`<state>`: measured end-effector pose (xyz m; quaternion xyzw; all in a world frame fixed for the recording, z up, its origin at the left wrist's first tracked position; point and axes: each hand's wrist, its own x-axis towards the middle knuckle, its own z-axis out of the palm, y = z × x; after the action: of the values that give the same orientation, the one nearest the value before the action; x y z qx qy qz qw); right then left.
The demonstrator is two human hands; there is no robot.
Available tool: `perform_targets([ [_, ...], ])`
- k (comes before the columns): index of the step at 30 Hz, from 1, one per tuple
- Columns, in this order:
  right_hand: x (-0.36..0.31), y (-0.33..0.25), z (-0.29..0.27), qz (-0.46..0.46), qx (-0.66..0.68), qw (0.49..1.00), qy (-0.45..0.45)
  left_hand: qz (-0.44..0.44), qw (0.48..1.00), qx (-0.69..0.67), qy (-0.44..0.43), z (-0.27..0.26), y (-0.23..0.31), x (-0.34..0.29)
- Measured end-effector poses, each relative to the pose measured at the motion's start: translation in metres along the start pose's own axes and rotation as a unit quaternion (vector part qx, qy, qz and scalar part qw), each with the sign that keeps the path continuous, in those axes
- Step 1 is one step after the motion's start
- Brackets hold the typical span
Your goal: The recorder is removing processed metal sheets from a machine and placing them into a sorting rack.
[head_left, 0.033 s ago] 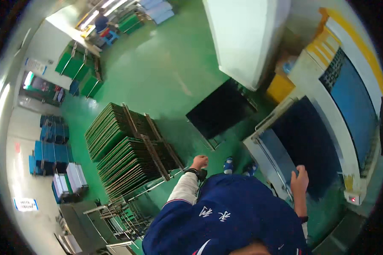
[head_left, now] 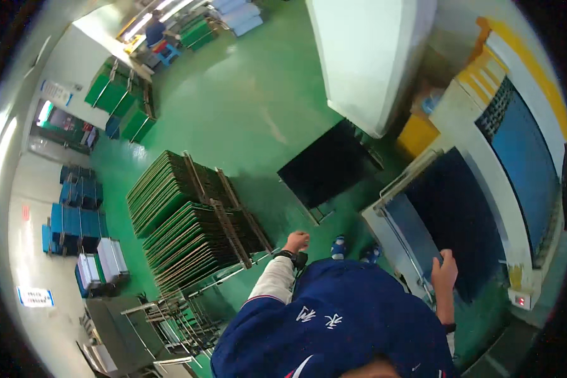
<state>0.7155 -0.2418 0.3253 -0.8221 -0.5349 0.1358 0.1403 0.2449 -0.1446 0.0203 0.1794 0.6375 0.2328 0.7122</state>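
My left hand (head_left: 297,241) hangs in front of my body with its fingers curled in, and nothing shows in it. It is nearest the lower end of a rack (head_left: 228,232) filled with upright green boards (head_left: 170,252). On the other side, my right hand (head_left: 445,271) is raised with thumb and fingers apart, holding nothing that I can see. Behind that hand in the picture lies the dark sloping surface (head_left: 460,211) of a machine (head_left: 523,164). Whether the hand touches this surface, I cannot tell.
A low stand with a black top (head_left: 327,164) is ahead of my feet. Beyond it rises a white column (head_left: 372,63), with a yellow box (head_left: 417,135) alongside. Metal frames (head_left: 176,327) stand at lower left. Far off, a person (head_left: 155,31) sits near a blue stool (head_left: 168,53).
The view has shifted slightly. Both hands keep almost the same pose and place.
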Motion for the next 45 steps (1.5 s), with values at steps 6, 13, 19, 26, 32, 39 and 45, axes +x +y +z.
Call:
perform_targets([
  [6,0.019,0.05,0.017,0.033,-0.143,0.985,-0.092,0.01,0.996,0.071,0.049,0.007,0.014,-0.005],
  [13,0.035,0.059,0.013,0.054,-0.139,0.987,-0.055,0.039,0.996,0.046,0.059,0.004,0.017,-0.014],
  [19,0.035,0.032,0.003,0.089,-0.137,0.987,-0.012,0.027,0.997,0.001,0.066,-0.002,0.007,-0.02],
  [26,0.034,0.025,-0.004,0.117,-0.156,0.98,-0.032,0.046,0.998,-0.02,0.045,0.003,0.014,-0.037],
  [32,0.035,0.038,0.003,0.093,-0.148,0.985,-0.004,0.024,0.995,-0.097,0.024,-0.002,0.003,-0.034],
  [39,0.038,0.046,0.008,0.056,-0.167,0.984,0.024,0.023,0.997,-0.068,0.031,-0.008,-0.01,-0.025],
  [45,0.035,0.039,0.002,0.078,-0.152,0.985,0.013,0.031,0.997,-0.032,0.061,0.003,-0.002,-0.046],
])
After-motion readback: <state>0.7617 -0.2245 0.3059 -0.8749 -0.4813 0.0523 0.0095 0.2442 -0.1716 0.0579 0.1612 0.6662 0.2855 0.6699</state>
